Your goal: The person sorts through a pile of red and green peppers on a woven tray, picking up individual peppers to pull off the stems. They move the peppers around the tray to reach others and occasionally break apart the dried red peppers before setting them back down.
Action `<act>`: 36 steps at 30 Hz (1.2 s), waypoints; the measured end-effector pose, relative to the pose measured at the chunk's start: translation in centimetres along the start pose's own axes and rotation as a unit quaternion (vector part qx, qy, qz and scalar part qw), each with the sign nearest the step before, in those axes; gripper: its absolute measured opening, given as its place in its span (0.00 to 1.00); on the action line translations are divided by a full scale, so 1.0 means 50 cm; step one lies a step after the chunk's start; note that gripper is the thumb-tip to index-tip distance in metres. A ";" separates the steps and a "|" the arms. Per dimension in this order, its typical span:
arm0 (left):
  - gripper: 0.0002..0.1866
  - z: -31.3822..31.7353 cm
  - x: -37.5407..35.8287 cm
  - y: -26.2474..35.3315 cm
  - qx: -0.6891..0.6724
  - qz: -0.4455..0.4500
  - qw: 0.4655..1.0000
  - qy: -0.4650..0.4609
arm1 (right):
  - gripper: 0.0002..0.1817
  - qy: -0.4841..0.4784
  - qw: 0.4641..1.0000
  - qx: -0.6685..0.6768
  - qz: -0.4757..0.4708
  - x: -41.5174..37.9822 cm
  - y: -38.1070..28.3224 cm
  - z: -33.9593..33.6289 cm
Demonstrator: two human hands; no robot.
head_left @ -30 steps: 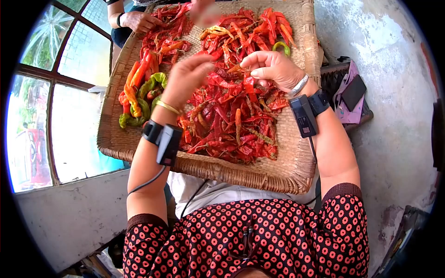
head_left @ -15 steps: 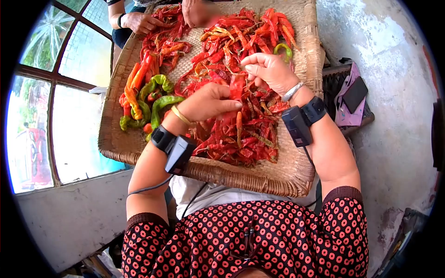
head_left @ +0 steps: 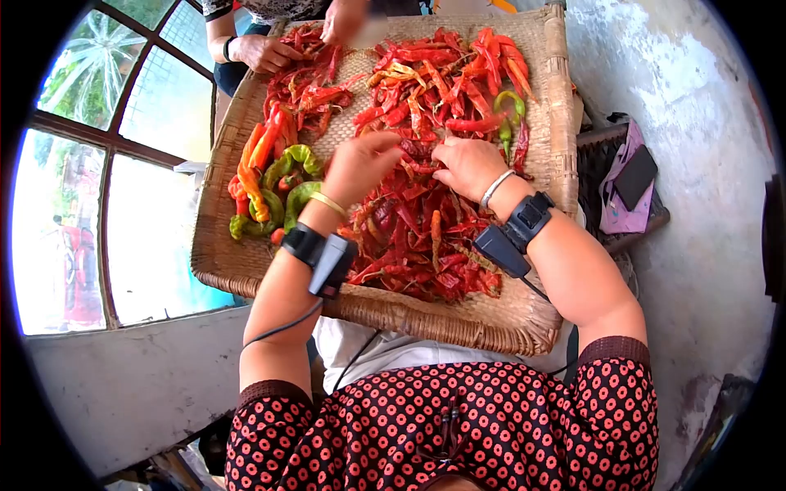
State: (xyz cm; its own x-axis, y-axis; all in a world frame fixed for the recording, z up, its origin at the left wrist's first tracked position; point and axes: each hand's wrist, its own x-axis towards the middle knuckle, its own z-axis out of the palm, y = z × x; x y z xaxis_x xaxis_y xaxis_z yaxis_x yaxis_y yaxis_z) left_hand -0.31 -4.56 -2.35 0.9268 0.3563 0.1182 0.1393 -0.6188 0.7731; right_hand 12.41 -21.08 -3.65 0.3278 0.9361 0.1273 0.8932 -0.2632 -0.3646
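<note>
My left hand point(head_left: 360, 168) is over the middle of a broad pile of dried red chili peppers point(head_left: 401, 245), its fingers drawn together. Whatever its fingertips hold is hidden. To its right, my right hand point(head_left: 473, 168) pinches with thumb and forefinger at a dark red chili pepper point(head_left: 420, 150) in the gap between the hands. The peppers lie in a large woven basket tray point(head_left: 458, 323) across my lap. Green peppers point(head_left: 299, 200) and orange ones point(head_left: 254, 172) are grouped left of my left hand. A thin green pepper point(head_left: 509, 102) rests beyond my right hand.
Across the tray, another person's hand point(head_left: 266, 53) touches a smaller heap of red peppers point(head_left: 315, 90); their other hand is blurred. Windows point(head_left: 155, 188) stand at left. A dark phone point(head_left: 635, 177) lies on a purple cloth bag point(head_left: 616, 213) at right, beside a wall.
My right hand has come down and left, closer to the pile. My left hand has drawn back left and up, off the red pepper under its thumb. The view has shifted slightly.
</note>
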 end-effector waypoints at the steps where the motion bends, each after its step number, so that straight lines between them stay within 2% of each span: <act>1: 0.14 0.006 -0.004 0.026 0.047 0.014 0.999 -0.020 | 0.09 -0.005 1.000 -0.024 0.003 0.002 0.004 0.005; 3: 0.15 0.024 -0.003 0.023 0.090 0.138 0.986 0.005 | 0.08 -0.001 0.999 -0.031 -0.005 0.006 0.010 0.009; 6: 0.15 0.038 -0.016 0.036 0.114 0.144 0.983 0.018 | 0.07 0.012 0.995 0.090 -0.039 0.006 0.015 -0.002; 7: 0.15 0.039 -0.012 0.028 0.114 0.147 0.982 0.020 | 0.07 0.015 0.995 0.087 -0.040 0.005 0.014 -0.011; 9: 0.12 0.040 -0.005 0.008 0.087 0.185 0.977 -0.062 | 0.08 0.003 0.961 0.275 -0.021 0.003 0.010 -0.034; 10: 0.09 0.038 -0.005 0.007 0.115 0.157 0.976 -0.097 | 0.09 -0.003 0.953 0.304 0.003 0.001 0.010 -0.048; 11: 0.09 0.038 -0.007 0.007 0.115 0.160 0.976 -0.095 | 0.09 0.070 0.948 0.310 -0.022 0.003 0.021 -0.042; 14: 0.10 0.051 -0.013 -0.002 0.155 0.146 0.971 -0.111 | 0.10 0.153 0.958 0.234 0.066 0.009 0.045 -0.054; 17: 0.10 0.050 -0.015 0.000 0.164 0.153 0.967 -0.121 | 0.13 0.130 0.978 0.116 0.118 0.022 0.037 -0.101; 18: 0.11 0.049 -0.014 -0.004 0.170 0.151 0.965 -0.130 | 0.18 0.094 0.982 0.098 0.129 0.030 0.030 -0.119; 21: 0.12 0.050 -0.013 -0.010 0.186 0.134 0.962 -0.148 | 0.23 0.082 0.988 0.026 0.131 0.077 0.043 -0.114; 22: 0.12 0.049 -0.014 -0.009 0.184 0.134 0.963 -0.144 | 0.28 0.056 0.988 0.012 0.141 0.093 0.040 -0.121; 26: 0.13 0.045 -0.018 0.002 0.184 0.134 0.964 -0.138 | 0.35 0.045 0.984 -0.040 0.170 0.156 0.056 -0.100; 30: 0.14 0.039 -0.015 0.006 0.204 0.124 0.958 -0.161 | 0.35 0.039 0.977 -0.088 0.190 0.188 0.049 -0.079; 32: 0.14 0.037 -0.011 0.004 0.208 0.121 0.956 -0.169 | 0.36 -0.019 0.973 -0.070 0.221 0.200 0.065 -0.049; 35: 0.12 0.038 -0.010 -0.001 0.196 0.129 0.958 -0.165 | 0.28 -0.040 0.977 -0.099 0.184 0.191 0.060 -0.035; 36: 0.12 0.035 -0.009 0.001 0.203 0.128 0.960 -0.141 | 0.21 -0.028 0.981 -0.096 0.168 0.185 0.059 -0.030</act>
State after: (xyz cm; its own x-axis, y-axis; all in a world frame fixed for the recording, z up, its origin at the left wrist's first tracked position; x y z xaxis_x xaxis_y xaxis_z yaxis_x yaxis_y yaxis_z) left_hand -0.11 -5.98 -3.44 0.9985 -0.0131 0.0538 -0.0349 -0.9034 0.4275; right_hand 18.54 -13.55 -2.15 0.6009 0.7990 -0.0233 0.7808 -0.5930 -0.1964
